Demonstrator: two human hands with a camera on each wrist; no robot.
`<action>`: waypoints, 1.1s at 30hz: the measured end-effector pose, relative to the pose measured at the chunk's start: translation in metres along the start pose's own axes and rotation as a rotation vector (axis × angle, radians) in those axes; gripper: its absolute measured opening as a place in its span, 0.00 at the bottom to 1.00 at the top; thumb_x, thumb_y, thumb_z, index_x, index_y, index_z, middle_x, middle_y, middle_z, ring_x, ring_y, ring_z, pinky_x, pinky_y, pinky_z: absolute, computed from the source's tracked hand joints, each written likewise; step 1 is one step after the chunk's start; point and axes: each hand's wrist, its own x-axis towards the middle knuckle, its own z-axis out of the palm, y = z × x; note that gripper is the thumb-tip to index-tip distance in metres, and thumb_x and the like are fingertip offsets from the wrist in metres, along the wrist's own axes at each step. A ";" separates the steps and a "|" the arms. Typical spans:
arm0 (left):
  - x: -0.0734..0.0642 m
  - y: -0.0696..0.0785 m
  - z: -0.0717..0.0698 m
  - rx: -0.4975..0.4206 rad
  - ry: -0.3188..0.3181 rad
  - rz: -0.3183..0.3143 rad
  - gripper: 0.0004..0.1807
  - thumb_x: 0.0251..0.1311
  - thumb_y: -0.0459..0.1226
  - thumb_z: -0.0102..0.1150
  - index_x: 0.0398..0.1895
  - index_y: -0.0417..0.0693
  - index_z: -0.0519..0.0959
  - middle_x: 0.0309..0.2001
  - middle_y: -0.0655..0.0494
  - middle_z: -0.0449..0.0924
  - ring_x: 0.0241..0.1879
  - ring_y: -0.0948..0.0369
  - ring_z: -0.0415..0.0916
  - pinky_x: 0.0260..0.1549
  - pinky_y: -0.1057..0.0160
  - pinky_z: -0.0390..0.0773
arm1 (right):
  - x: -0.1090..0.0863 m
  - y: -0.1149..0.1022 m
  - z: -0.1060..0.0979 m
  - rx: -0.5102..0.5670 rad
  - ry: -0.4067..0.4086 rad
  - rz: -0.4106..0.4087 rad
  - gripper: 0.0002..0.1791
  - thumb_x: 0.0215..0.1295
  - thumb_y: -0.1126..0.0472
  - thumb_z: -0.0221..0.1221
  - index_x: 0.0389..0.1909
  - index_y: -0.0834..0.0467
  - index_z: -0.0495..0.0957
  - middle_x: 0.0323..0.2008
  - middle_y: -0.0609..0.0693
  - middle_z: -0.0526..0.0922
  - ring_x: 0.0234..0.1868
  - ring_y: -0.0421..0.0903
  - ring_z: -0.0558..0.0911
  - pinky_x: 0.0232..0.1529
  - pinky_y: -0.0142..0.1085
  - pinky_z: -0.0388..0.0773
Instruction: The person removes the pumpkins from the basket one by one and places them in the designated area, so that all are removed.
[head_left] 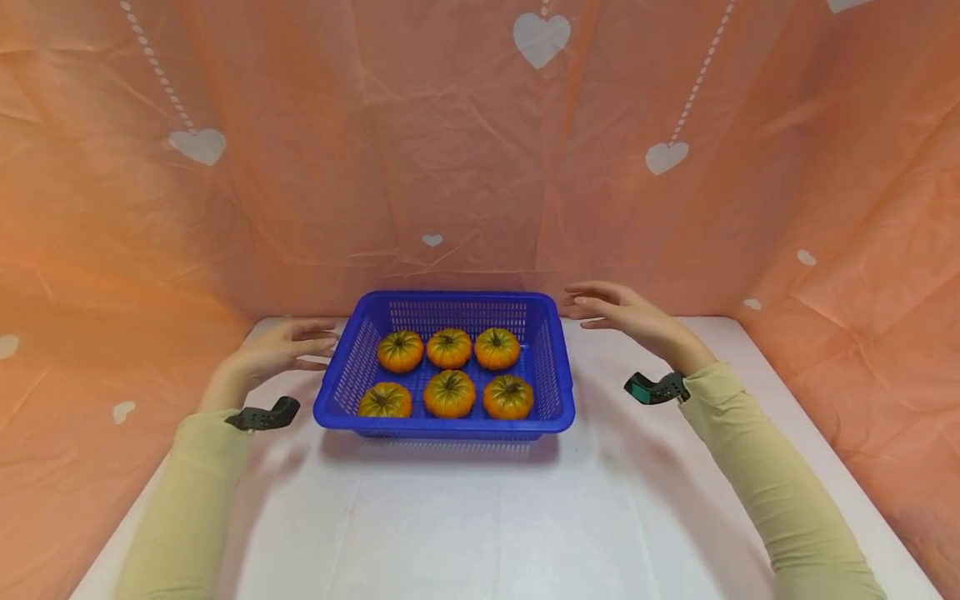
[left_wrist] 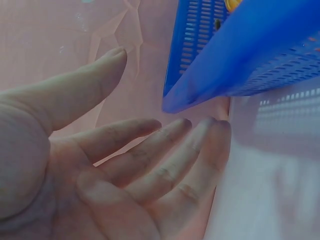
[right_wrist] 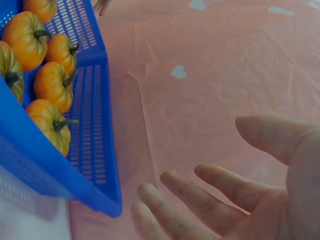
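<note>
A blue plastic basket [head_left: 450,423] with slotted walls stands on the table and holds several small orange pumpkins [head_left: 450,393] in two rows. Just off the basket's left side is my left hand [head_left: 288,346], its fingers relaxed and pointing toward the rim. In the left wrist view the palm of that hand [left_wrist: 135,175] holds nothing, and the basket wall [left_wrist: 210,65] rises past the fingertips. My right hand [head_left: 618,310] hovers beyond the basket's right rear corner with loosely bent fingers. The right wrist view shows that hand [right_wrist: 225,200] without anything in it, apart from the basket rim [right_wrist: 107,205].
The white table [head_left: 450,517] stretches in front of the basket. Peach-coloured cloth [head_left: 450,167] with white hearts hangs close behind it and along both sides. A dark wrist camera [head_left: 264,415] sits on the left wrist, and another camera [head_left: 654,388] on the right.
</note>
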 end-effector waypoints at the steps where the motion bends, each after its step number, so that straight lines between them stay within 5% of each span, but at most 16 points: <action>1: 0.000 0.000 0.000 0.003 -0.003 0.000 0.34 0.69 0.35 0.51 0.70 0.26 0.50 0.63 0.26 0.61 0.56 0.43 0.71 0.49 0.50 0.76 | 0.002 -0.001 0.002 0.008 -0.008 -0.002 0.29 0.73 0.53 0.50 0.68 0.64 0.61 0.62 0.64 0.69 0.61 0.60 0.71 0.60 0.50 0.68; 6: 0.001 0.002 0.002 0.002 -0.019 0.004 0.35 0.68 0.34 0.53 0.70 0.26 0.50 0.63 0.26 0.61 0.58 0.41 0.69 0.50 0.49 0.76 | 0.009 -0.004 0.011 0.025 -0.042 -0.016 0.28 0.73 0.58 0.50 0.67 0.69 0.60 0.62 0.69 0.67 0.60 0.64 0.70 0.59 0.52 0.68; 13: 0.005 0.000 0.006 0.026 -0.040 0.020 0.31 0.67 0.34 0.54 0.67 0.26 0.58 0.61 0.28 0.65 0.50 0.52 0.77 0.47 0.52 0.78 | 0.017 -0.009 0.023 0.005 -0.086 -0.002 0.27 0.73 0.58 0.50 0.67 0.68 0.61 0.62 0.66 0.69 0.60 0.63 0.71 0.59 0.53 0.68; 26: 0.010 -0.002 0.013 0.108 -0.002 0.005 0.30 0.62 0.30 0.58 0.65 0.27 0.62 0.58 0.28 0.67 0.47 0.52 0.76 0.43 0.56 0.80 | 0.037 -0.011 0.046 -0.058 -0.245 0.085 0.28 0.72 0.52 0.52 0.67 0.61 0.64 0.67 0.57 0.63 0.59 0.52 0.73 0.59 0.44 0.70; 33: 0.009 0.001 0.015 0.136 0.000 -0.031 0.32 0.63 0.30 0.58 0.66 0.26 0.59 0.59 0.27 0.65 0.48 0.47 0.76 0.45 0.53 0.79 | 0.048 -0.007 0.058 -0.027 -0.314 0.094 0.26 0.74 0.54 0.49 0.66 0.64 0.64 0.67 0.63 0.63 0.63 0.62 0.67 0.61 0.50 0.67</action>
